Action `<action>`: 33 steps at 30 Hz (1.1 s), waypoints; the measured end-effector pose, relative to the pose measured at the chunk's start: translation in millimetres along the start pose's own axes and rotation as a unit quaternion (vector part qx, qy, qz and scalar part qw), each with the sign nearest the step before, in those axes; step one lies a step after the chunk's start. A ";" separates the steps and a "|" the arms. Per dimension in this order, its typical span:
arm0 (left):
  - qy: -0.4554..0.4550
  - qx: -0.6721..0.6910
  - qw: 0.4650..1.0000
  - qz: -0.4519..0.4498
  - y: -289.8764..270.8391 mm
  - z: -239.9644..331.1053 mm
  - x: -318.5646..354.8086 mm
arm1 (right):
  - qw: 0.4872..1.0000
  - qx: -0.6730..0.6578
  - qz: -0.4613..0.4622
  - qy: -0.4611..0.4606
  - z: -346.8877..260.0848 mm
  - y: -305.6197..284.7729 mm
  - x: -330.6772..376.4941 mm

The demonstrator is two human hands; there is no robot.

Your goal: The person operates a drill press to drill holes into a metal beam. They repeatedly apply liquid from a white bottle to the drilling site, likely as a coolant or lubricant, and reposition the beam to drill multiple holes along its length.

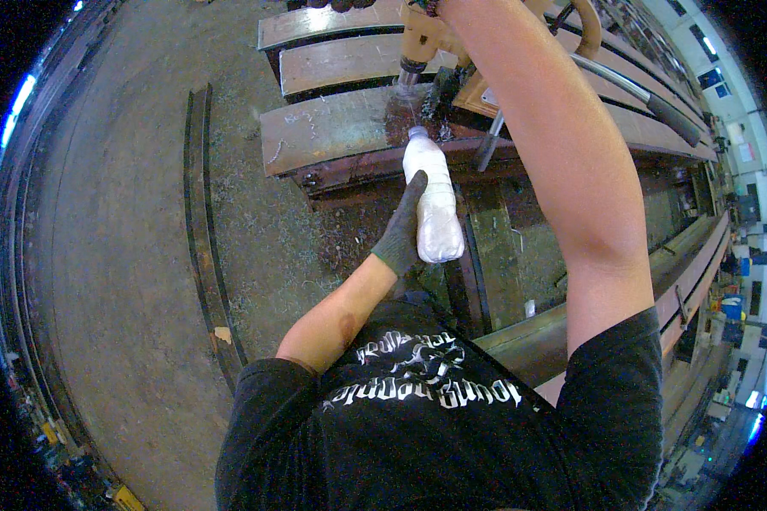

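Observation:
My left hand point(402, 228), in a dark glove, is closed around a plastic bottle point(437, 200) of whitish liquid. The bottle tilts away from me, its cap end pointing at the cutter point(408, 78) of a yellowish drilling machine point(430, 38). That cutter stands on a rusty steel beam point(341, 128), with wet, dark metal and shavings around it. Stretched out over the machine is my right arm. Only a dark gloved strip of my right hand point(343, 3) shows at the top edge; what its fingers do is cut off from view.
More steel beams point(341, 66) lie parallel beyond the drilled one. A metal lever bar point(626, 85) juts right from the machine. On the left, a long narrow steel section point(200, 196) lies on the concrete floor point(119, 213). Metal shavings litter the ground below the beam.

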State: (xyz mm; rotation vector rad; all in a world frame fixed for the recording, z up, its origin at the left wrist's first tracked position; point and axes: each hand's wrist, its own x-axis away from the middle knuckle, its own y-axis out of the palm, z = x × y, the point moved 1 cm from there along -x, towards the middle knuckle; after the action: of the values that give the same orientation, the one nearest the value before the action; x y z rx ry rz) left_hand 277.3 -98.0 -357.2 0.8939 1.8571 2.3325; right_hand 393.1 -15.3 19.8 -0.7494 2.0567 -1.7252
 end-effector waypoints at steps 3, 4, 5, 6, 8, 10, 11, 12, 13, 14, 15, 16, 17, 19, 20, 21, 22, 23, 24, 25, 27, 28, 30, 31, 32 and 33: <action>0.016 -0.019 1.000 -0.001 0.2 1.4 0.9 | 0.998 -0.034 0.006 -0.057 9.8 -0.8 11.0; 0.031 -0.006 0.999 -0.029 -4.2 1.4 -2.1 | 0.989 -0.068 0.013 -0.132 15.1 -1.5 16.8; 0.046 0.006 0.997 -0.057 -11.0 1.3 -6.6 | 0.998 -0.038 0.008 -0.054 9.1 0.0 8.8; 0.056 0.017 0.995 -0.085 -11.9 1.3 -8.1 | 1.000 -0.009 0.003 0.028 -8.5 0.0 5.2; 0.006 0.039 0.997 -0.073 -16.7 0.2 -8.5 | 1.000 -0.014 -0.003 0.018 -2.4 -1.1 4.5; -0.014 0.054 0.996 -0.072 -17.7 2.2 -5.7 | 0.989 -0.065 -0.005 -0.130 25.1 -1.3 6.1; -0.015 0.056 0.995 -0.076 -17.3 2.3 -5.3 | 0.980 -0.083 -0.006 -0.179 32.2 -0.7 6.7; -0.018 0.058 0.995 -0.080 -15.3 2.9 -4.0 | 0.980 -0.087 -0.005 -0.181 33.0 0.2 6.1; -0.016 0.053 0.996 -0.076 -13.4 3.0 -2.4 | 0.980 -0.088 -0.006 -0.181 32.9 0.2 5.8; -0.014 0.047 0.996 -0.072 -11.6 2.6 -0.6 | 0.980 -0.090 -0.006 -0.180 33.0 0.6 5.6; -0.012 0.042 0.997 -0.068 -9.2 2.2 1.3 | 0.980 -0.089 -0.008 -0.176 32.4 -0.1 6.2; -0.011 0.041 0.997 -0.065 -6.7 1.8 3.1 | 0.982 -0.086 -0.007 -0.167 31.6 -0.1 6.5; -0.011 0.041 0.997 -0.061 -4.1 1.2 4.8 | 0.984 -0.084 -0.006 -0.157 30.9 -0.2 6.9; -0.010 0.029 0.999 -0.044 -3.3 -0.7 4.1 | 0.989 -0.076 0.001 -0.128 27.7 0.0 6.8; -0.009 0.018 0.999 -0.031 -2.6 -1.7 3.0 | 0.987 -0.081 0.002 -0.138 30.1 -1.2 9.1; 0.001 0.014 1.000 -0.018 -2.6 0.3 3.1 | 0.984 -0.089 0.000 -0.156 30.1 -0.7 9.4; 0.010 0.010 1.000 -0.006 -3.3 1.8 4.5 | 0.982 -0.092 -0.003 -0.167 27.6 0.1 9.0; 0.021 0.011 1.000 0.002 -3.6 3.2 5.2 | 0.980 -0.095 -0.005 -0.177 25.0 0.9 8.6; 0.033 0.011 0.999 0.011 -4.2 5.2 6.4 | 0.979 -0.093 -0.009 -0.181 21.7 2.0 7.2; 0.037 0.013 0.999 0.005 -5.6 7.7 8.1 | 0.987 -0.075 -0.012 -0.139 14.4 4.0 1.6; -0.012 -0.005 1.000 -0.028 6.4 -6.9 4.5 | 0.999 -0.008 -0.005 0.052 1.6 -6.9 11.7; -0.002 0.006 1.000 -0.020 -0.2 -0.8 5.8 | 0.999 -0.011 -0.012 0.034 -5.8 -2.3 6.0; -0.002 0.019 1.000 -0.014 -5.5 3.4 7.6 | 0.996 -0.050 -0.014 -0.075 11.2 -1.2 7.5; 0.004 0.026 0.999 -0.021 -4.3 2.6 6.9 | 0.991 -0.066 -0.010 -0.114 17.3 -1.9 9.8; 0.011 0.035 0.999 -0.028 -3.0 1.9 5.8 | 0.985 -0.080 -0.007 -0.153 22.8 -2.3 11.9; 0.019 0.044 0.998 -0.034 -1.4 2.0 6.1 | 0.988 -0.072 -0.003 -0.139 18.0 -1.6 12.4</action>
State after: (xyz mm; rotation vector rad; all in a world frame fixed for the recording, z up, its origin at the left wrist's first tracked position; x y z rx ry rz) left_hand 272.7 -93.6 -355.7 0.7865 1.9857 2.2595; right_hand 394.0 -37.2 18.6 -0.9805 1.9997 -1.3931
